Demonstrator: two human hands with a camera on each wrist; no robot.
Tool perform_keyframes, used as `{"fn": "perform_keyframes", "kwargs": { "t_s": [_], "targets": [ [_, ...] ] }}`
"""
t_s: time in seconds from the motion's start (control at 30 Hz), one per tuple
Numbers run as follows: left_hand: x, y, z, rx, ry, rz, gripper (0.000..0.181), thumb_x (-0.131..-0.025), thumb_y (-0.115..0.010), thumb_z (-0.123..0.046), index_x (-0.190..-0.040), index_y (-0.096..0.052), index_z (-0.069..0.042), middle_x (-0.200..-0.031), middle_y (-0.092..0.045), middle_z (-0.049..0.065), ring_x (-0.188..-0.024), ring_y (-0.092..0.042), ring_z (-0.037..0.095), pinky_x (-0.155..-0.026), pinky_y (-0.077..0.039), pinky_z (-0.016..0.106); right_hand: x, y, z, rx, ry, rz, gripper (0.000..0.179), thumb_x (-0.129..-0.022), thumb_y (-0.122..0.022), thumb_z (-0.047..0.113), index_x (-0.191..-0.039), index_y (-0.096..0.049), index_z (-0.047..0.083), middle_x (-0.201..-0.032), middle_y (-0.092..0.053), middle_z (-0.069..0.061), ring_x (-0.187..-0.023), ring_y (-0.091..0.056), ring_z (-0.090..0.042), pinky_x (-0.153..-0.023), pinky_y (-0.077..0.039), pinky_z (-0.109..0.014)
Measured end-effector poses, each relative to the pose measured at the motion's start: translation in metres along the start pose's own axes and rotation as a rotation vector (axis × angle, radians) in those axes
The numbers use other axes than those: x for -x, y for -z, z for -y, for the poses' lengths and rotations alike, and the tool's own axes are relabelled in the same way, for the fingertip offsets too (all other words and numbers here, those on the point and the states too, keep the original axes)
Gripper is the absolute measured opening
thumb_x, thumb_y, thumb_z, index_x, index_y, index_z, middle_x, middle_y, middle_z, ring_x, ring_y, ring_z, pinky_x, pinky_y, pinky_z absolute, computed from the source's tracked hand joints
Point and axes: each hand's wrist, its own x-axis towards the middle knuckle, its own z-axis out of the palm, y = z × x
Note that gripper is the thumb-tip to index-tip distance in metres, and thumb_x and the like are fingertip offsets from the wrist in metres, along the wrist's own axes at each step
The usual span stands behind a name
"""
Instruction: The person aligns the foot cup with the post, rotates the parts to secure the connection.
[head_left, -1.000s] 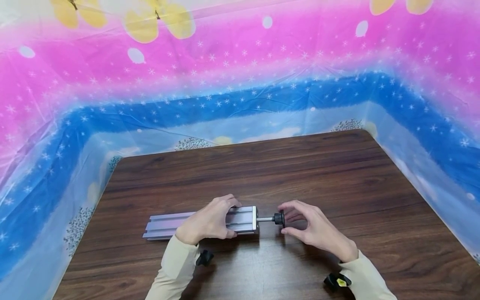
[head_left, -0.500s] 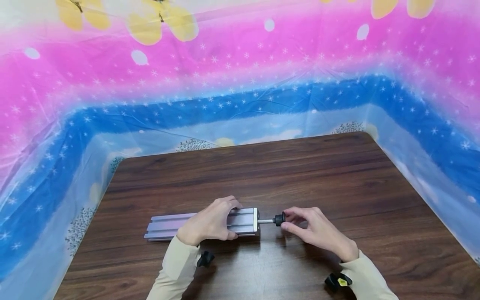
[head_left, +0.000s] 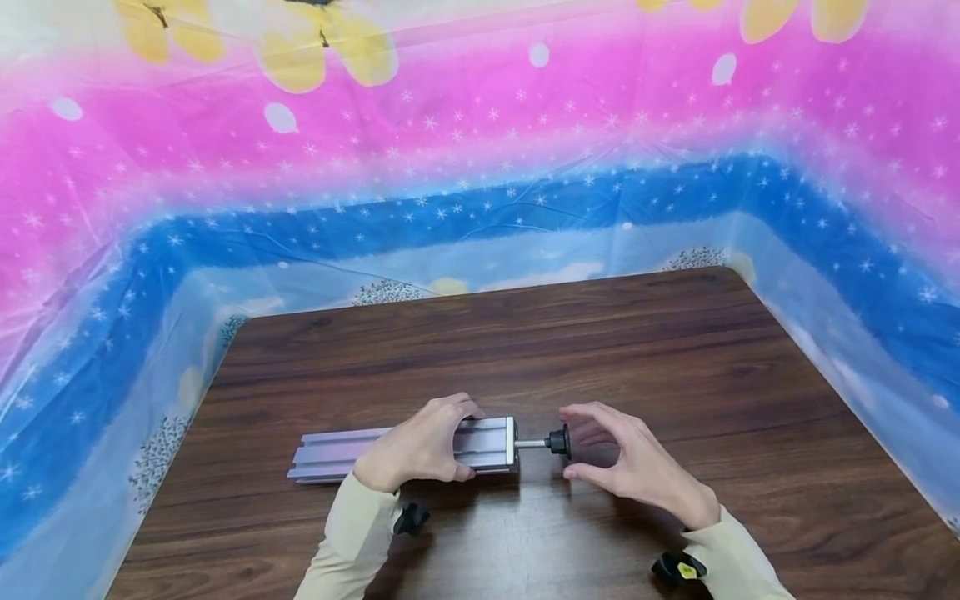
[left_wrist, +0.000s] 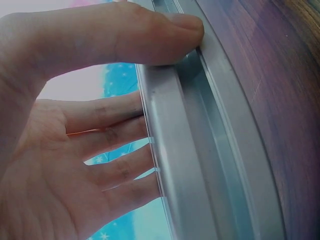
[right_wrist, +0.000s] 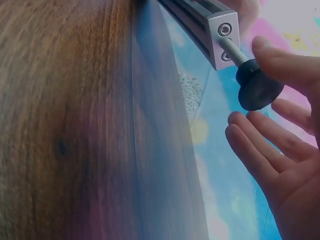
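Note:
A silver aluminium profile [head_left: 337,454] with grooves along its length lies on the wooden table. Across its right part, my left hand [head_left: 415,442] grips it, thumb on the near side and fingers on the far side. The thumb [left_wrist: 155,37] presses at the groove in the left wrist view. From the end plate [right_wrist: 223,42], which shows screw heads, a threaded rod sticks out and ends in a black levelling foot [right_wrist: 260,90]. Around this foot my right hand [head_left: 637,458] is spread, thumb and fingers apart from it in the right wrist view.
The dark wooden table [head_left: 480,350] reaches back to a pink and blue printed cloth [head_left: 480,167], which hangs behind it and at both sides. Black wrist devices [head_left: 410,518] sit by both cuffs.
Half a second ago my right fingers and thumb were closed on the levelling foot; now they are spread off it. The left hand and the profile have stayed in place.

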Motion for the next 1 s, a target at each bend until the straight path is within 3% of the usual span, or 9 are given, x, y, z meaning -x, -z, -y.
{"fn": "perform_keyframes", "kwargs": {
  "t_s": [0.1, 0.3, 0.47, 0.6, 0.83, 1.0],
  "targets": [
    [0.0005, 0.0002, 0.0013, 0.003, -0.001, -0.006, 0.062, -0.064, -0.090, -0.015, -0.118, -0.066, 0.002, -0.115, -0.066, 0.008, -0.096, -0.060, 0.020, -0.084, -0.053, 0.034, -0.0017, -0.0021, 0.0006, 0.011, 0.031, -0.003, 0.064, -0.080, -0.087, 0.016, -0.137, -0.057, 0.015, -0.127, -0.067, -0.005, -0.102, -0.070, -0.017, -0.083, -0.059, -0.036],
    [0.0003, 0.0000, 0.0018, 0.010, -0.002, -0.002, 0.062, -0.063, -0.090, -0.014, -0.118, -0.065, 0.002, -0.114, -0.065, 0.007, -0.096, -0.060, 0.020, -0.085, -0.053, 0.033, -0.0019, -0.0047, 0.0002, 0.027, -0.018, 0.009, 0.052, -0.084, -0.082, 0.012, -0.131, -0.062, 0.021, -0.121, -0.069, 0.004, -0.100, -0.070, -0.011, -0.081, -0.060, -0.035],
    [0.0011, 0.0002, 0.0018, 0.014, 0.006, 0.000, 0.063, -0.063, -0.090, -0.014, -0.119, -0.065, 0.002, -0.114, -0.065, 0.008, -0.097, -0.060, 0.020, -0.085, -0.053, 0.034, -0.0028, -0.0052, -0.0006, 0.034, -0.029, 0.012, 0.050, -0.085, -0.082, 0.014, -0.131, -0.063, 0.019, -0.119, -0.071, 0.003, -0.096, -0.072, -0.011, -0.080, -0.060, -0.038],
    [0.0011, 0.0005, 0.0022, 0.005, 0.011, -0.004, 0.062, -0.063, -0.090, -0.014, -0.118, -0.065, 0.002, -0.114, -0.065, 0.008, -0.097, -0.060, 0.021, -0.085, -0.053, 0.035, -0.0036, -0.0047, 0.0001, 0.057, -0.050, 0.016, 0.048, -0.087, -0.081, 0.017, -0.131, -0.064, 0.017, -0.116, -0.073, 0.003, -0.093, -0.073, -0.013, -0.081, -0.060, -0.033],
    [0.0019, -0.0010, 0.0028, 0.010, 0.025, 0.000, 0.062, -0.063, -0.089, -0.013, -0.118, -0.065, 0.002, -0.113, -0.065, 0.007, -0.096, -0.059, 0.021, -0.085, -0.052, 0.035, -0.0045, -0.0059, 0.0006, 0.064, -0.131, 0.055, 0.043, -0.091, -0.076, 0.022, -0.131, -0.065, 0.009, -0.108, -0.075, 0.005, -0.089, -0.070, -0.002, -0.080, -0.059, -0.031],
    [0.0021, -0.0023, 0.0043, 0.008, 0.027, 0.003, 0.060, -0.063, -0.088, -0.013, -0.117, -0.066, 0.001, -0.111, -0.064, 0.006, -0.096, -0.058, 0.021, -0.085, -0.051, 0.035, -0.0057, -0.0073, -0.0016, 0.055, -0.153, 0.084, 0.040, -0.096, -0.070, 0.023, -0.129, -0.065, 0.001, -0.104, -0.075, 0.003, -0.087, -0.068, -0.001, -0.078, -0.059, -0.028]
  ]
}}
